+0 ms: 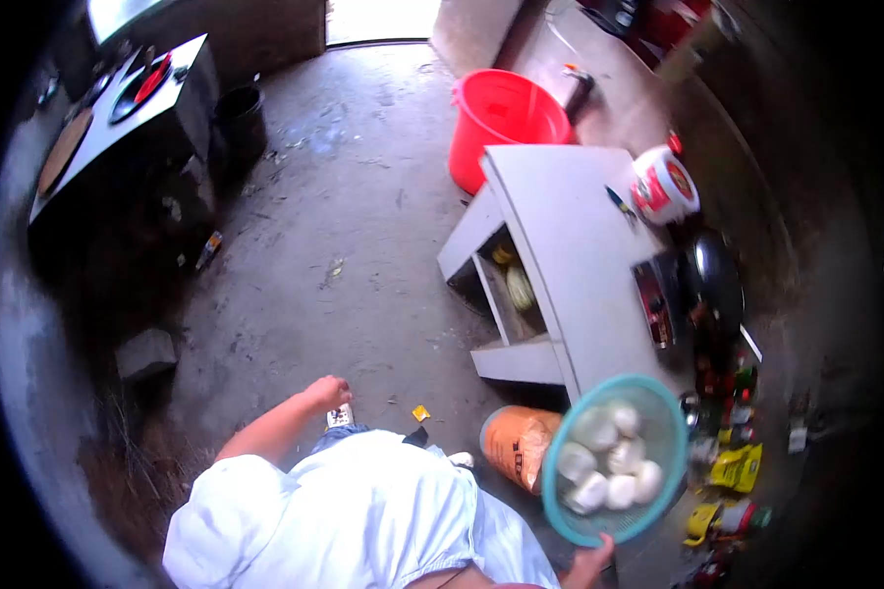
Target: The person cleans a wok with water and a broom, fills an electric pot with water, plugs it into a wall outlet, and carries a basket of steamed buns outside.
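Observation:
A turquoise mesh basket (680, 432), tilted, is at the lower right beside the near end of the white table. Several round white pieces of food (621, 481) lie in it; their kind is too blurred to tell. My right hand (589, 562) grips the basket's near rim, with its fingers partly hidden. My left hand (329, 393) is away from everything, out over the floor in front of my white shirt. Its fingers are loosely bent, and nothing shows in them.
The white table (580, 236) bears a white tub (665, 187); vegetables sit on the shelf beneath. A red bucket (471, 133) stands beyond it, and an orange sack (521, 447) by its near end. Bottles and packets line the right. At left is a counter (182, 83).

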Tool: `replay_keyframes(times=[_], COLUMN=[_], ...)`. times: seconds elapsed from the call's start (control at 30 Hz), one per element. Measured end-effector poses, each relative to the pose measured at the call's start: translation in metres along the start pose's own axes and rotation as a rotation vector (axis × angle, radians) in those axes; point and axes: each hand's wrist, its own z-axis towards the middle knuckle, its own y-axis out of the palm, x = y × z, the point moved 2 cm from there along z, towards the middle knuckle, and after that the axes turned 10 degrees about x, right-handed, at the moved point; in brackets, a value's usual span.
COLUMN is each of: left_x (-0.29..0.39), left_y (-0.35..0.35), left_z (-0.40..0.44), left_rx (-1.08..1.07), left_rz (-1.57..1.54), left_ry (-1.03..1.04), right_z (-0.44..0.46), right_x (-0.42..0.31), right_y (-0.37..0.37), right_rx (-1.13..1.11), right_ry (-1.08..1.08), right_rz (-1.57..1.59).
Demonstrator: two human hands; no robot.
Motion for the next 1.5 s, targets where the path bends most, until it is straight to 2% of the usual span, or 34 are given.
replay_keyframes(times=[0.03,0.07,0.1,0.13,0.17,0.23,0.3,0.43,0.5,0.57,0.6,0.67,0.7,0.73,0.77,0.8,0.83,0.87,0.9,0.97,1.0,1.03,1.07,1.1,1.13,1.17,1.2,1.23,1.27,1.37,1.43,1.47,1.5], left_x=[-0.012,-0.027,-0.033,-0.038,-0.04,-0.046,-0.054,-0.089,-0.128,-0.175,-0.203,-0.269,-0.282,-0.327,-0.366,-0.379,-0.407,-0.402,-0.417,-0.394,-0.494,-0.48,-0.467,-0.477,-0.482,-0.441,-0.388,-0.331,-0.299,-0.251,-0.24,-0.228,-0.217], left_y=[-0.022,-0.047,-0.077,-0.102,-0.127,-0.172,-0.213,-0.294,-0.328,-0.368,-0.387,-0.398,-0.415,-0.392,-0.383,-0.38,-0.372,-0.395,-0.405,-0.492,-0.447,-0.508,-0.566,-0.616,-0.665,-0.734,-0.814,-0.898,-0.952,-1.057,-1.1,-1.135,-1.168], left_z=[0.001,0.002,0.005,0.011,0.022,0.062,0.115,0.221,0.259,0.262,0.257,0.235,0.222,0.206,0.199,0.191,0.19,0.203,0.219,0.297,0.339,0.405,0.474,0.549,0.628,0.699,0.746,0.798,0.846,0.982,1.041,1.072,1.087], left_rx=[0.023,0.043,0.086,0.097,0.139,0.2,0.285,0.408,0.458,0.527,0.467,0.559,0.494,0.465,0.287,0.389,0.464,0.407,0.287,0.289,0.333,0.493,0.647,0.522,0.608,0.682,0.561,0.523,0.418,0.091,0.123,0.173,0.189], left_rz=[-0.148,-0.289,-0.307,-0.308,-0.42,-0.524,-0.544,-0.556,-0.282,-0.197,-0.231,-0.289,-0.377,-0.283,-0.301,-0.152,-0.162,-0.192,-0.38,-0.466,-0.281,-0.192,-0.337,-0.211,-0.473,-0.873,-1.167,-1.153,-1.225,-1.435,-1.334,-1.239,-1.362], left_ry=[-0.091,-0.182,-0.15,-0.167,-0.127,-0.089,0.004,-0.035,-0.044,-0.283,-0.443,-0.608,-0.814,-0.905,-1.049,-1.062,-1.228,-1.385,-1.512,-1.541,-1.45,-1.08,-1.153,-0.944,-0.792,-0.736,-0.674,-0.644,-0.597,-0.324,-0.295,-0.254,-0.353], right_z=[0.002,-0.044,-0.045,-0.082,-0.049,-0.15,-0.137,-0.092,-0.109,-0.144,-0.153,-0.16,-0.167,-0.173,-0.175,-0.176,-0.177,-0.177,-0.177,-0.166,-0.167,-0.178,-0.177,-0.174,-0.168,-0.152,-0.143,-0.136,-0.136,-0.115,-0.093,-0.075,-0.067], right_x=[0.021,0.038,0.067,0.086,0.123,0.136,0.174,0.246,0.264,0.266,0.275,0.285,0.292,0.295,0.301,0.307,0.316,0.326,0.34,0.361,0.375,0.376,0.375,0.371,0.366,0.362,0.351,0.346,0.338,0.342,0.361,0.372,0.378], right_y=[0.036,0.112,0.147,0.218,0.236,0.38,0.458,0.619,0.72,0.828,0.868,0.953,0.993,1.024,1.064,1.104,1.152,1.197,1.237,1.312,1.355,1.399,1.433,1.47,1.511,1.544,1.573,1.61,1.644,1.757,1.834,1.886,1.935], right_rx=[-0.042,0.025,-0.095,-0.205,-0.312,-0.318,-0.351,-0.557,-0.618,-0.713,-0.712,-0.855,-0.838,-0.801,-0.811,-0.82,-0.834,-0.83,-0.825,-0.834,-0.842,-0.821,-0.813,-0.783,-0.755,-0.751,-0.752,-0.7,-0.716,-0.756,-0.752,-0.821,-0.889], right_ry=[0.096,0.04,0.152,0.251,0.432,0.464,0.494,0.431,0.318,0.154,0.181,0.24,0.244,0.259,0.291,0.326,0.315,0.328,0.347,0.326,0.303,0.272,0.268,0.219,0.171,0.168,0.229,0.194,0.156,0.146,0.128,0.042,-0.044], right_rz=[-0.031,-0.166,-0.166,-0.177,-0.126,-0.314,-0.403,-0.586,-0.747,-0.784,-0.76,-0.897,-0.854,-0.904,-0.906,-0.916,-0.916,-0.935,-0.953,-0.945,-0.93,-0.865,-0.868,-0.857,-0.838,-0.807,-0.818,-0.775,-0.734,-0.666,-0.632,-0.625,-0.609])
